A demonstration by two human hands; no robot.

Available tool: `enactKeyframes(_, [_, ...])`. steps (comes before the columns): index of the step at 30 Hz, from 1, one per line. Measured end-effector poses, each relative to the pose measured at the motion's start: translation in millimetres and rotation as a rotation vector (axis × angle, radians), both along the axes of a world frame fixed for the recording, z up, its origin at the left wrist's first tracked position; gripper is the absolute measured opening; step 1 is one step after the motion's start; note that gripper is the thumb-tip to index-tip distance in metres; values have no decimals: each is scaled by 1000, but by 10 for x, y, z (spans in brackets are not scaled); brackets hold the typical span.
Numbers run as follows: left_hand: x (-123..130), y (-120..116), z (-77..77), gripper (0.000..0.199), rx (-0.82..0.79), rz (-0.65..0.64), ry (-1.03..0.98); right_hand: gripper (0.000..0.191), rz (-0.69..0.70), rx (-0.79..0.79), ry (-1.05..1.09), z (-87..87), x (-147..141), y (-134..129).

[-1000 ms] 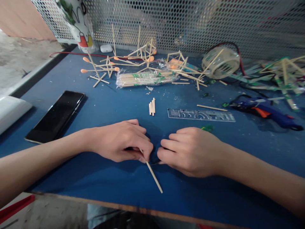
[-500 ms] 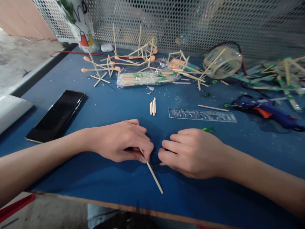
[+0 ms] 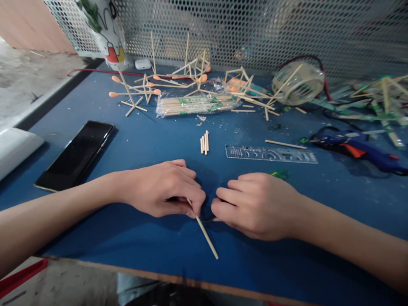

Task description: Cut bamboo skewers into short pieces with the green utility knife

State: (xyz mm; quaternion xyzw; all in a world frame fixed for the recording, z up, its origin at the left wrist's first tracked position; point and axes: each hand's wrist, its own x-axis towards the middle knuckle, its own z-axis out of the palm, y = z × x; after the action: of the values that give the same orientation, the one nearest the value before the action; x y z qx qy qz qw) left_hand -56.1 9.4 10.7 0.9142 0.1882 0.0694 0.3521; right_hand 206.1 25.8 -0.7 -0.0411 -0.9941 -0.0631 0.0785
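Observation:
Between the thumb and forefinger of my left hand [image 3: 168, 189] is a thin wooden stick [image 3: 208, 239], slanting toward the table's front edge. Just to the right, my right hand [image 3: 258, 206] is closed with its fingers curled down; what it holds is hidden. A thin dark line shows between the fingertips of my right hand and the stick, too fine to name. Beyond my hands, several short cut stick pieces [image 3: 204, 143] lie side by side. A clear plastic ruler [image 3: 270, 154] lies past my right hand, with a loose stick [image 3: 285, 144] behind it.
A phone [image 3: 76, 155] lies left of my left forearm. A blue glue gun [image 3: 360, 148] is at the right. Across the back stand stick frames [image 3: 129, 93], a plastic-wrapped stick bundle [image 3: 197, 104], a clear round container [image 3: 298, 83] and a perforated metal screen [image 3: 223, 29].
Almost nothing differs. My right hand has shifted very slightly; my left hand and the stick stay in place.

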Motion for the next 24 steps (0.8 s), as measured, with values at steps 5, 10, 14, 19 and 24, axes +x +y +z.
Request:
enactKeyframes(5, [11,11,9,11,8,1,1,17,-32,25,-3,22,-36,-87])
enactKeyframes(10, [11,25,13,11,11,0,-3,15,-71,29,32,18,-52,-147])
enactKeyframes(14, [-5,20,6,11,17,2,-12,19,-55,3,28,5,-22,-98])
enactKeyframes(19, [-11,10,12,11,0,-6,8,20,-47,5,32,5,0,-68])
enactKeyframes(24, [-10,9,24,12,-7,-8,14,24,-39,-5,33,22,-9,-71])
